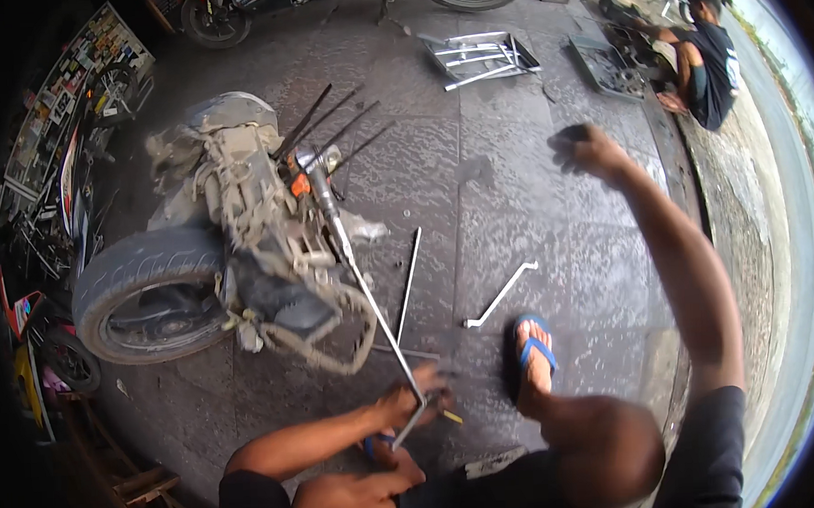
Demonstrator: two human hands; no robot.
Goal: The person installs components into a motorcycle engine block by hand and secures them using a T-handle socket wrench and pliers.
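Left hand (403,403): fingers blurred at long steel bar (374,301), cannot tell if clamped | bar: slants from dirt-caked motorcycle (240,184) to that hand | right hand (593,152): raised, fingers unclear | risk: bar could slip if pulled off-axis

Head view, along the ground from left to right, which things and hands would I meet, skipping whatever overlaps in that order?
Big tire → left hand → bent metal tool → right hand → crouching person.
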